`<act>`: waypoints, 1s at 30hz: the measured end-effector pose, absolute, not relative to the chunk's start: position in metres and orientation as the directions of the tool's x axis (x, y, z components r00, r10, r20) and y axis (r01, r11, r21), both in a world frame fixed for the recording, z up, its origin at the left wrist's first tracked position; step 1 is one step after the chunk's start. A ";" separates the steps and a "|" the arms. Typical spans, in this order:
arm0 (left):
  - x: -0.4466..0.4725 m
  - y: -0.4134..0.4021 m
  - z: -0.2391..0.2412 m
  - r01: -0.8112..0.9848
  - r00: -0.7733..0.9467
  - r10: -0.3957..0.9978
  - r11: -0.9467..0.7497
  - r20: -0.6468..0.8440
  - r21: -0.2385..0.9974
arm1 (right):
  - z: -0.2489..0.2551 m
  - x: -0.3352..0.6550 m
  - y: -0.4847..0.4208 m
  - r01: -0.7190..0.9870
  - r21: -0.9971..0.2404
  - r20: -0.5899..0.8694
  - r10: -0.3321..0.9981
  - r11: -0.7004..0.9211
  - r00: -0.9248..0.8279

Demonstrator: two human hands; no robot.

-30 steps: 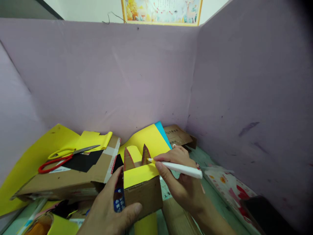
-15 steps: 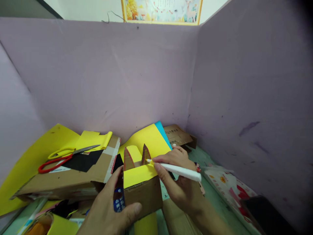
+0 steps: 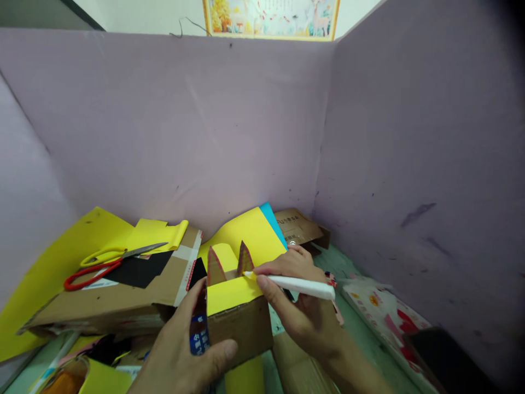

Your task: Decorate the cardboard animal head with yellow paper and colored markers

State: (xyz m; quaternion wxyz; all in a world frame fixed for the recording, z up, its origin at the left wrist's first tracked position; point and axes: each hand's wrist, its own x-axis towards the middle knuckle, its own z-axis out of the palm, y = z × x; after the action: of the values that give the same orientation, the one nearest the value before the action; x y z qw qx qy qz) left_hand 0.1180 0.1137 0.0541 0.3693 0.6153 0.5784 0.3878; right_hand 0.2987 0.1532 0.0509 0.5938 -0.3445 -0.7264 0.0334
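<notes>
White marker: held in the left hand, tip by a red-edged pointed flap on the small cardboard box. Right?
Wrong hand. The head view shows the white marker in the right hand; its tip is by a red-edged pointed flap on the small cardboard box, as you say.

Seeing brown cardboard, matt and rough-edged, on the box [image 3: 241,332]. Noting smooth white plastic on the pen [image 3: 303,286]. Observing metal and plastic in the scissors [image 3: 124,255]. Recording smooth, matt paper in the yellow sheet [image 3: 250,232], scuffed matt finish on the wall [image 3: 197,131].
</notes>
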 end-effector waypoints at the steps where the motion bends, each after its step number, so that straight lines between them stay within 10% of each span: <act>1: 0.117 0.114 0.054 0.429 0.032 0.998 -0.057 0.049 0.901 | 0.052 0.299 0.153 0.450 -0.476 0.828 0.557 0.756 -0.062; 20: 0.117 0.115 0.052 0.423 0.029 0.998 -0.056 0.048 0.904 | 0.047 0.298 0.158 0.373 -0.581 0.783 0.622 0.724 0.011; 30: 0.116 0.114 0.050 0.457 0.015 0.998 -0.065 0.066 0.887 | 0.044 0.301 0.163 0.467 -0.432 0.876 0.483 0.772 0.011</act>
State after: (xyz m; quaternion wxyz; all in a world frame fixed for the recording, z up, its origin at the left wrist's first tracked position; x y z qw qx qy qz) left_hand 0.1164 0.1143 0.0504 0.3507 0.6200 0.5867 0.3852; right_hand 0.3010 0.1630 0.0443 0.6258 -0.3377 -0.7030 0.0065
